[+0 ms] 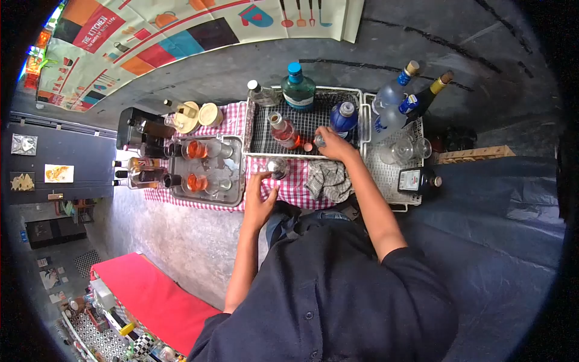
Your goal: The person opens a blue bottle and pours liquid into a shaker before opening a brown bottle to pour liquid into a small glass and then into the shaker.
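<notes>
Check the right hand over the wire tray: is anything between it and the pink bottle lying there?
Nothing visible stands between them. The right hand rests in the wire tray right next to the pink bottle, which lies on its side. The blue bottle sits behind the hand, off that line. The left hand is down on the checked cloth.

A wire rack [304, 123] sits at the middle of the checked cloth [289, 187], with a metal tray [236, 199] of glasses to its left and a second rack [386, 175] to its right. Bottles stand behind the racks, against the wall. A crumpled rag [329, 181] lies in front of the wire rack.
</notes>
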### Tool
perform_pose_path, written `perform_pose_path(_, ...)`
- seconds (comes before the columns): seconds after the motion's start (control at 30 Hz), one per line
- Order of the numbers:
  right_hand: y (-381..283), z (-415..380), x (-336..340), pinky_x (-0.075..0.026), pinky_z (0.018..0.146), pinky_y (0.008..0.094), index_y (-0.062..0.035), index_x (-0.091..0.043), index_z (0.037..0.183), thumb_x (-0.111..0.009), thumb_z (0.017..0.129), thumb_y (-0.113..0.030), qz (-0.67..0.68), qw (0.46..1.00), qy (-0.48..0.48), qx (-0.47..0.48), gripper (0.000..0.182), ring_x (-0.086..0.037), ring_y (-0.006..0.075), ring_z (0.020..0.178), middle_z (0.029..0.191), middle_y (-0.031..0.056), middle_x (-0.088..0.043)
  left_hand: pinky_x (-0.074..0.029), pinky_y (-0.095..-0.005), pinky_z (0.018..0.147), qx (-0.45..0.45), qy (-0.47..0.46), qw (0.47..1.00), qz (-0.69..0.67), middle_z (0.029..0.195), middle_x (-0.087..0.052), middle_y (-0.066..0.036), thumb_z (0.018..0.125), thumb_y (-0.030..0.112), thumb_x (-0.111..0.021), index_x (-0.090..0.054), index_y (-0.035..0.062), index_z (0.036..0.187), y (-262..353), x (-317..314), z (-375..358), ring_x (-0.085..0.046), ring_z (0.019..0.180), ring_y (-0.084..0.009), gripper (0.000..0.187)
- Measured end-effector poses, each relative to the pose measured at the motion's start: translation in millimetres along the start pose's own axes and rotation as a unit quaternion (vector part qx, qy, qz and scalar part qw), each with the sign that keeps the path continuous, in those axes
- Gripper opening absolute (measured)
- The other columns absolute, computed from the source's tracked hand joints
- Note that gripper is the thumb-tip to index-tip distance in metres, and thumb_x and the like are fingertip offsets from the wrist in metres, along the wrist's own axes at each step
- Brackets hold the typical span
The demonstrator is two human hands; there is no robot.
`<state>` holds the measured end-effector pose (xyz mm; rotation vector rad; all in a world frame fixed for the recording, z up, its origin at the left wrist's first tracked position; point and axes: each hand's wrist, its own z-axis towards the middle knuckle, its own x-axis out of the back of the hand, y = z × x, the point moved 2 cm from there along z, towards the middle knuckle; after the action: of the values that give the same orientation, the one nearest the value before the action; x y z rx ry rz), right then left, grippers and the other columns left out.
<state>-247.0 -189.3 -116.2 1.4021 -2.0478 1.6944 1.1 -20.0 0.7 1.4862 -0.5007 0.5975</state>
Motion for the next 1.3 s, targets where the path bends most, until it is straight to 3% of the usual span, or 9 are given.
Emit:
perform_pose_path(0.2,-28,-50,18,-0.05,0.096,0.0449,-0.0098,-0.048,0.135,-0.067,0.088,-0.011,0.065,0.986,0.11,0.107,0.051,-0.06,0.0373,0.117,0.127,0.0166,-0.056,-0.049,-0.0359,0.097,-0.023,-0.031,0.997,-0.064,0.116,-0.066,-0.014,0.089,0.007,-0.07,-0.058,0.0003,0.123,23,-23,7,-0.064,0.11,-0.0243,0.037)
perform_pose_path(0.27,-27,-65,19,-0.051,0.094,0.0418,-0.0082,-0.048,0.139,-0.066,0.09,-0.011,0.265,0.954,0.1,0.102,0.052,-0.062,0.0318,0.114,0.126,0.0137,-0.058,-0.049,-0.0352,0.097,0.005,-0.048,0.992,-0.119,0.116,-0.066,-0.014,0.089,0.006,-0.07,-0.056,0.0004,0.126,31,-30,12,-0.064,0.112,-0.0225,0.039)
perform_pose_path(0.33,-35,-88,32,-0.053,0.088,0.0359,-0.0041,-0.046,0.145,-0.064,0.094,-0.012,0.463,0.871,0.083,0.141,0.055,-0.065,0.0215,0.107,0.123,0.01,-0.061,-0.05,-0.0348,0.097,0.017,-0.066,0.986,-0.154,0.118,-0.065,-0.014,0.09,0.005,-0.07,-0.053,0.0005,0.129,39,-39,20,-0.063,0.112,-0.0209,0.044)
perform_pose_path(0.47,-21,-120,65,-0.052,0.085,0.0325,-0.0013,-0.039,0.15,-0.051,0.099,-0.034,0.712,0.678,0.021,0.183,0.062,-0.067,0.0241,0.097,0.135,0.0258,-0.058,-0.048,-0.0374,0.1,-0.08,-0.098,0.981,-0.147,0.123,-0.061,-0.016,0.087,0.012,-0.076,-0.041,0.0007,0.139,70,-58,55,-0.06,0.116,-0.0247,0.063)
perform_pose_path(0.57,-11,-127,80,-0.05,0.084,0.0303,-0.0011,-0.039,0.15,-0.049,0.101,-0.039,0.747,0.629,0.058,0.205,0.063,-0.066,0.0222,0.096,0.132,0.0237,-0.06,-0.045,-0.0395,0.103,-0.094,-0.117,0.978,-0.143,0.131,-0.055,-0.02,0.081,0.018,-0.083,-0.034,-0.0007,0.145,90,-84,92,-0.056,0.123,-0.0304,0.082)
perform_pose_path(0.77,3,-113,99,-0.047,0.084,0.0292,-0.0026,-0.041,0.149,-0.044,0.103,-0.037,0.602,0.769,0.165,0.139,0.057,-0.064,0.0185,0.095,0.132,0.0204,-0.061,-0.041,-0.0414,0.108,-0.183,-0.066,0.975,-0.104,0.137,-0.05,-0.023,0.08,0.02,-0.082,-0.039,-0.0032,0.142,113,-120,150,-0.051,0.129,-0.0373,0.079)
perform_pose_path(1.03,-12,-88,123,-0.054,0.082,0.0352,-0.0091,-0.046,0.147,-0.063,0.098,-0.023,0.269,0.933,0.226,0.081,0.054,-0.067,0.0194,0.094,0.129,0.0133,-0.06,-0.042,-0.0412,0.109,-0.122,-0.072,0.969,-0.203,0.147,-0.05,-0.019,0.08,0.017,-0.08,-0.045,0.0015,0.141,81,-157,162,-0.052,0.133,-0.0356,0.071)
perform_pose_path(1.2,-47,-93,151,-0.048,0.1,0.0412,-0.0101,-0.049,0.145,-0.067,0.092,-0.019,0.086,0.956,0.24,0.144,0.058,-0.059,0.0361,0.123,0.138,0.0177,-0.058,-0.038,-0.0379,0.112,-0.14,-0.068,0.968,-0.197,0.152,-0.044,-0.018,0.085,0.012,-0.077,-0.039,0.0022,0.147,74,-166,160,-0.047,0.138,-0.0297,0.073)
perform_pose_path(1.3,-62,-96,167,-0.05,0.097,0.0421,-0.0099,-0.051,0.144,-0.07,0.089,-0.019,0.011,0.969,0.201,0.145,0.058,-0.061,0.0378,0.118,0.134,0.017,-0.06,-0.037,-0.04,0.113,-0.154,-0.039,0.971,-0.177,0.153,-0.041,-0.02,0.082,0.008,-0.077,-0.045,0.0017,0.14,72,-171,159,-0.044,0.14,-0.0358,0.066)
